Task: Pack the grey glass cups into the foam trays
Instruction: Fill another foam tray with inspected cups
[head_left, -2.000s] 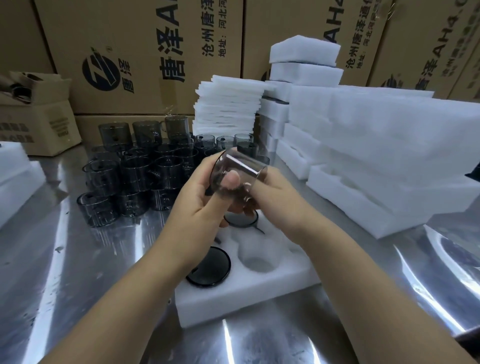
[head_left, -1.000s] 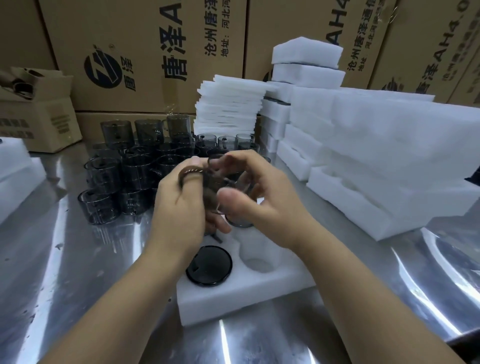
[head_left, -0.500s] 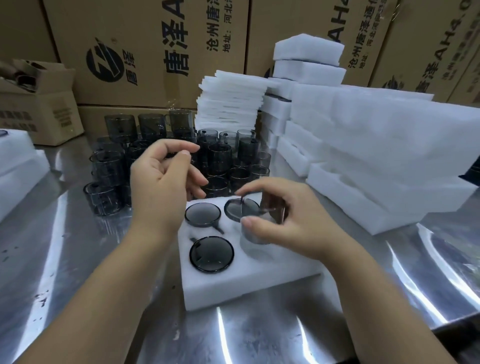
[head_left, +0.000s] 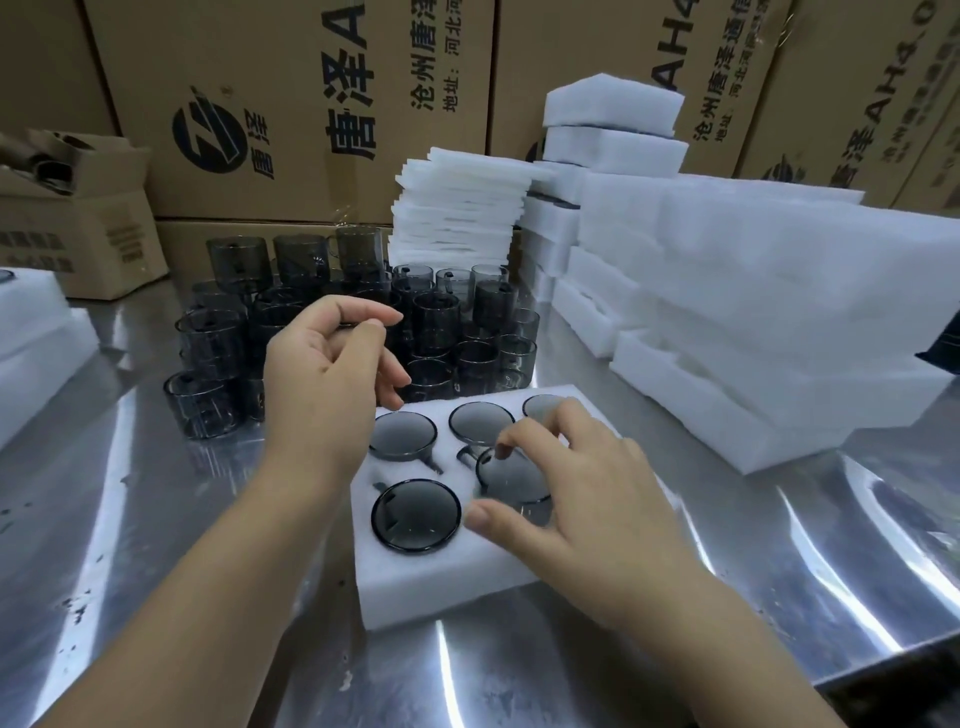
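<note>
A white foam tray (head_left: 441, 582) lies on the steel table in front of me. Several grey glass cups sit upside down in its holes, among them one at the front left (head_left: 415, 514) and one at the back left (head_left: 405, 435). My right hand (head_left: 582, 499) hovers over the front middle cup (head_left: 511, 475), which is seated in its hole; the fingers are spread, with the index fingertip at its rim. My left hand (head_left: 327, 379) is raised above the tray's back left corner, loosely curled and holding nothing. Behind it stands a cluster of loose grey cups (head_left: 436, 322).
Thick foam trays (head_left: 779, 322) are stacked high on the right. A pile of thin foam sheets (head_left: 457, 208) stands behind the cups. Large printed cardboard boxes (head_left: 311, 104) form the back wall, with a small open box (head_left: 78, 228) and more foam (head_left: 31, 332) at the left.
Both hands held one cup in the air. The left hand let go and drew back; the right hand lowered the cup upside down into the tray's front middle hole and spread its fingers.
</note>
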